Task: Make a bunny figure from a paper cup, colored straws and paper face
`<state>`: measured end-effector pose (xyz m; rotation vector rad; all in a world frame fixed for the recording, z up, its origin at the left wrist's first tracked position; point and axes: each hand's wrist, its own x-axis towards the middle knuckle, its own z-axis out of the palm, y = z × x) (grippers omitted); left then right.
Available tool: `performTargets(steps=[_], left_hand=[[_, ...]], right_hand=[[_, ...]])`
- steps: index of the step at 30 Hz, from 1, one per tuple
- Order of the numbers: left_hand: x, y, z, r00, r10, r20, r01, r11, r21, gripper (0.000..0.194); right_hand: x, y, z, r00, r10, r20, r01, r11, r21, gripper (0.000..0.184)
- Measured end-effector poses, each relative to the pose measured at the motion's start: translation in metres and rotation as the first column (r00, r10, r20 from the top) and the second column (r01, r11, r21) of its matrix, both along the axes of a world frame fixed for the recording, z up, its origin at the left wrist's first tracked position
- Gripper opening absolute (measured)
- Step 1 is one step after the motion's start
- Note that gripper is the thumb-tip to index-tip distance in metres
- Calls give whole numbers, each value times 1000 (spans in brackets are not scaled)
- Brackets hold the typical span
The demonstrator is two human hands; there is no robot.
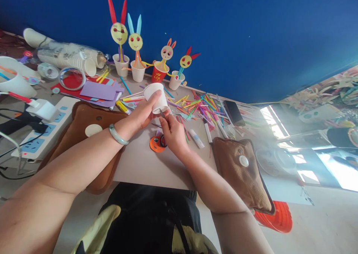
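My left hand (147,110) is wrapped round a white paper cup (153,97), held tilted above the table. In my right hand (173,134) is a pair of scissors (162,113), its blade pointing up against the lower end of the cup. A dark finger loop shows below that hand; most of the scissors is hidden by the fingers. Whether the blade has pierced the cup I cannot tell. On the table just under my hands lies an orange round piece (156,146).
Rabbit-faced figures in cups, one a red cup (160,73), stand along the blue wall. Coloured sticks (200,106) lie scattered behind my hands. Brown cushion-like pads (243,172) flank the work area. A power strip (47,129) with cables and purple paper (97,91) are at left.
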<state>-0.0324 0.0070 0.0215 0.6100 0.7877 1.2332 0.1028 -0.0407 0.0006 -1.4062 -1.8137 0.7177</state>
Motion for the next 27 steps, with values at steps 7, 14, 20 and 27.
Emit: performTargets(steps=[7, 14, 20, 27], left_hand=[[0, 0, 0, 999, 24, 24, -24, 1000, -16, 51], [2, 0, 0, 997, 73, -10, -73, 997, -9, 42], [4, 1, -5, 997, 79, -6, -79, 996, 28, 42], [4, 1, -3, 996, 89, -6, -89, 996, 14, 45]], right_hand=[[2, -2, 7, 784, -158, 601, 72, 984, 164, 38], [2, -4, 6, 735, -228, 639, 72, 963, 260, 37], [4, 5, 9, 983, 74, -167, -115, 961, -250, 36], [3, 9, 15, 780, -13, -626, -433, 710, -555, 42]])
